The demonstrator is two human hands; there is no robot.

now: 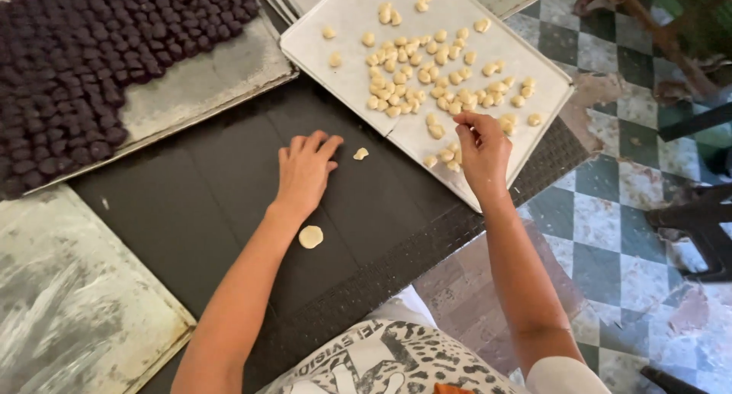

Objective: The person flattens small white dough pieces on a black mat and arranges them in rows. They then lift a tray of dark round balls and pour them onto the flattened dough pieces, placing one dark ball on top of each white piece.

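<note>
Left hand (305,171) lies flat and open on the dark mat (206,203), holding nothing. Loose dough piece (361,154) just beside it at 3 o'clock; flattened dough disc (310,236) at 6. Right hand (482,152) pinches narrow over the dough balls (427,74) at the tray's (335,66) near edge; can't tell if it grips one. Dough looks soft, light, easily dented: take by the sides, fingertips only.

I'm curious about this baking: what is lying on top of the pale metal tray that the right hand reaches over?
The pale metal tray holds many small cream dough pieces, loosely clustered mid-tray. The right hand covers part of the near edge, so any pieces under it cannot be seen.
</note>
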